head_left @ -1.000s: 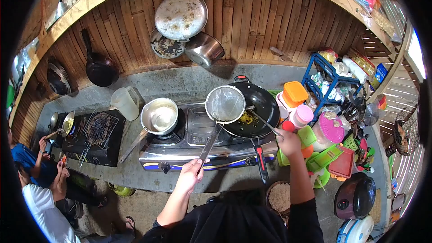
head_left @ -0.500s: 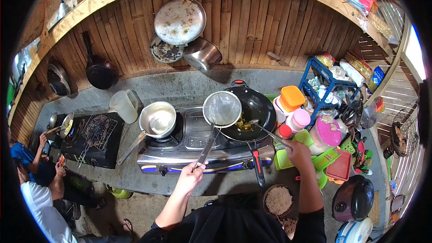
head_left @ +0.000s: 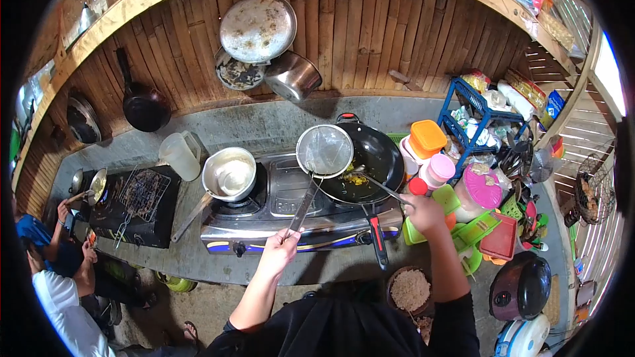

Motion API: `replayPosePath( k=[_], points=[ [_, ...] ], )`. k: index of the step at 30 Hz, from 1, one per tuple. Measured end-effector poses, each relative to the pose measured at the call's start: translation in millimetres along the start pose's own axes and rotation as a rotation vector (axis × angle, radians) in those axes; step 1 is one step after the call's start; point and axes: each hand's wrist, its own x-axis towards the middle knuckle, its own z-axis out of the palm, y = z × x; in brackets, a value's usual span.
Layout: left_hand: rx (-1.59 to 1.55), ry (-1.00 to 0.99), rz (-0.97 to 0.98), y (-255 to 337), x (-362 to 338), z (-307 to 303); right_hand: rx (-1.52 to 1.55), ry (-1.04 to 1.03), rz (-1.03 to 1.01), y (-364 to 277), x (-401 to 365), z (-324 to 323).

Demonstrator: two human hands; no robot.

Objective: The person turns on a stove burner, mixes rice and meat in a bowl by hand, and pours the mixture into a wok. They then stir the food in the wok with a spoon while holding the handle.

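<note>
My left hand (head_left: 282, 244) is closed around the long handle of a round mesh strainer (head_left: 325, 150), held above the stove beside the wok's left rim. Closed on the handle of a metal spoon or ladle (head_left: 381, 187), my right hand (head_left: 424, 213) is at the wok's right side. The tool's head dips into the black wok (head_left: 380, 149), among yellow-brown bits of food (head_left: 356, 176) in what looks like oil. The wok rests on the right burner of the gas stove (head_left: 291, 225), its black-and-red handle pointing toward me.
A saucepan (head_left: 229, 175) stands on the left burner. Plastic tubs and lids (head_left: 481, 188) crowd the right counter, near a blue rack (head_left: 486, 119) and a rice cooker (head_left: 519, 287). A bowl of rice (head_left: 409, 290) sits below. At far left, people work by a grill (head_left: 143, 195).
My right hand has shifted slightly left and up with its tool, and the yellow bits in the wok have moved. The strainer stays over the wok's left edge.
</note>
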Motion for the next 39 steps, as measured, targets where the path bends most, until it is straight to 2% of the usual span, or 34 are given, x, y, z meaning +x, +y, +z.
replayPosePath(
  k=[2, 5, 13, 20, 22, 29, 32, 34, 37, 39],
  points=[
    [-0.006, 0.006, -0.002, 0.0, 0.2, -0.4, -0.016, 0.005, -0.028, -1.4, -8.7, -21.5],
    [-0.018, 0.011, -0.006, 0.1, -0.1, -1.0, 0.007, -0.067, 0.061, -11.3, -16.2, -49.9],
    [-0.04, 0.01, -0.01, 3.0, 3.4, -4.3, 0.044, 0.034, -0.004, -9.6, 11.2, 14.7],
    [-0.005, 0.009, 0.03, 0.0, 6.9, -9.4, 0.143, 0.076, 0.049, -22.6, 26.7, 28.6],
    [-0.003, 0.013, 0.036, -1.0, 6.9, -11.0, 0.004, 0.041, 0.033, -11.9, 23.7, 30.4],
    [-0.056, 0.014, 0.016, 4.7, 3.7, -9.7, 0.001, -0.024, 0.079, -9.1, 7.8, -21.4],
    [-0.054, 0.011, 0.02, 4.4, 3.5, -9.0, 0.024, 0.019, 0.127, -6.9, 20.3, -5.1],
    [-0.045, 0.006, 0.024, 3.5, 2.3, -9.1, 0.129, 0.088, 0.073, -1.5, 29.0, 18.9],
    [-0.012, 0.013, 0.019, 4.3, 1.0, -9.6, 0.051, 0.138, 0.002, 3.4, 29.4, 40.3],
    [-0.035, -0.01, 0.015, 5.3, -1.1, -10.0, 0.009, 0.057, 0.075, -1.6, 22.1, 23.1]
  ],
)
